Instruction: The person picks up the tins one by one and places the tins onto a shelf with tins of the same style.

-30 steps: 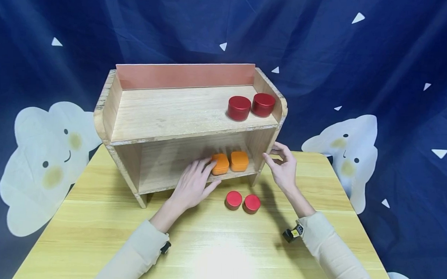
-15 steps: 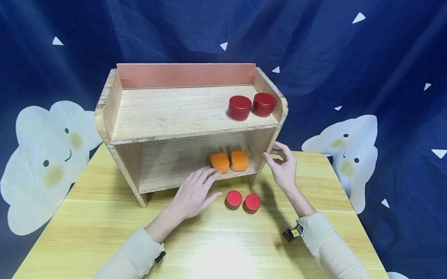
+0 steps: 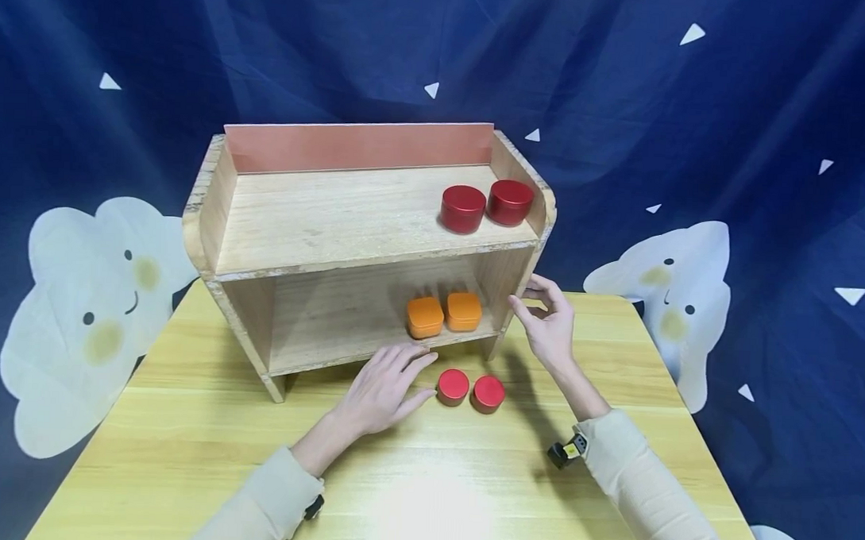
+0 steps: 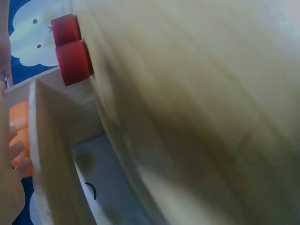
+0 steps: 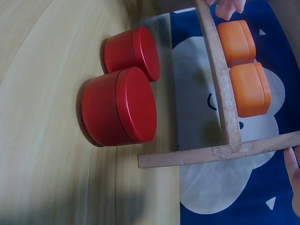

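A wooden two-level shelf [image 3: 348, 219] stands on the yellow table [image 3: 432, 492]. Two orange square tins [image 3: 425, 317] [image 3: 464, 311] sit side by side on its lower level, also seen in the right wrist view as orange tins [image 5: 241, 65]. Two small red round tins [image 3: 453, 386] [image 3: 488, 393] lie on the table in front. My left hand [image 3: 407, 372] rests flat on the table, fingers straight, just left of them and holding nothing. My right hand [image 3: 535, 301] hovers at the shelf's right side panel with loosely curled fingers and nothing in it.
Two larger red round tins [image 3: 462, 208] [image 3: 509, 202] stand at the right end of the top level. A dark blue cloth with cloud figures [image 3: 95, 306] hangs behind the table. The right wrist view shows the table's red tins [image 5: 122, 105] close up.
My left hand has let go of the left orange tin and drawn back out of the lower shelf onto the table. The right hand has stayed still.
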A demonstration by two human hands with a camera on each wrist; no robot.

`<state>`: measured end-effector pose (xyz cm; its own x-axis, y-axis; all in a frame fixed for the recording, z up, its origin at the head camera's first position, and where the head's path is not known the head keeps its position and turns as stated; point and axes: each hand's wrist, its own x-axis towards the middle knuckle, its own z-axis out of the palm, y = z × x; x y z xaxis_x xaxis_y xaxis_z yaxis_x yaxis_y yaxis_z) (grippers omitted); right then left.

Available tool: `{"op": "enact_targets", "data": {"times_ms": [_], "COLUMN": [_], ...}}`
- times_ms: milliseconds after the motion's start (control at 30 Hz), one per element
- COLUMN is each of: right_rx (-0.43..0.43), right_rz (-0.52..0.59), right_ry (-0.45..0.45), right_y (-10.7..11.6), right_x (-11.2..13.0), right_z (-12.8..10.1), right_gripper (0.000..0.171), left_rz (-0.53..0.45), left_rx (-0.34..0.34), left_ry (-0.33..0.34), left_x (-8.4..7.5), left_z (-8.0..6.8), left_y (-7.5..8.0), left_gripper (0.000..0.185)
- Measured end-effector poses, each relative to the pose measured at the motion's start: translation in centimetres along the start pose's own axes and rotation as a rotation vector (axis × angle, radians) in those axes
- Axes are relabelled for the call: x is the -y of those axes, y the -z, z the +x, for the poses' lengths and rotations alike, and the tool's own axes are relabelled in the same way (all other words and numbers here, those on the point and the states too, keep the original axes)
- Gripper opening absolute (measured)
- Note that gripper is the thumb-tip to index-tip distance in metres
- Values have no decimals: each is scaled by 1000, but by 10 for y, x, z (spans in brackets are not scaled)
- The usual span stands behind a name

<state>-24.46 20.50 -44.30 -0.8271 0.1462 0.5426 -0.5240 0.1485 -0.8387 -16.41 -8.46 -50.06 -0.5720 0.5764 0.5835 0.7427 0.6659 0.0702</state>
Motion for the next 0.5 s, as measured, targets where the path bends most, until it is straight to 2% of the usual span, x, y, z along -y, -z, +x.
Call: {"op": "enact_targets", "data": {"times_ms": [167,500], "right_rx": [-1,2], "right_rz": [-2,-9], "right_ry": [-1,-1], "right_y": [0,-1], "right_x": [1,1], "right_z": [0,-1], "right_gripper": [41,41], "left_rz": [-19,-51], "left_rx": [43,181], "left_ry": [-11,-34], "left_x": [-4,-13], "left_z": [-3,-6], "left_y": [-6,-25], "left_gripper": [58,58]}}
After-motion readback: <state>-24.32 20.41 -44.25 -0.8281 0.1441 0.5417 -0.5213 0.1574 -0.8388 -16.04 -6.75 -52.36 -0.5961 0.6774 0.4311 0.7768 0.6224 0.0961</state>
